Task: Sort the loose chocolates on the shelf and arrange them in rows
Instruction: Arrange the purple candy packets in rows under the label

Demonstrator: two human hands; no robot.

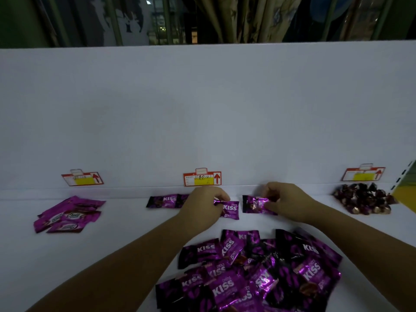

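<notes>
A loose heap of purple KISS chocolate packets (252, 273) lies on the white shelf (126, 233) near me. Further back a row is forming along the shelf's rear: one KISS packet (161, 201) lies flat at its left. My left hand (202, 207) pinches the left end of a second KISS packet (230, 209). My right hand (286, 202) grips a third, shiny purple packet (255, 205) at its right end. Both packets rest on or just above the shelf.
A small pile of magenta wrapped bars (67, 216) sits at the left. A mound of dark foil-wrapped round chocolates (364, 199) sits at the far right. Three red and yellow price tags (202, 178) hang on the white back panel.
</notes>
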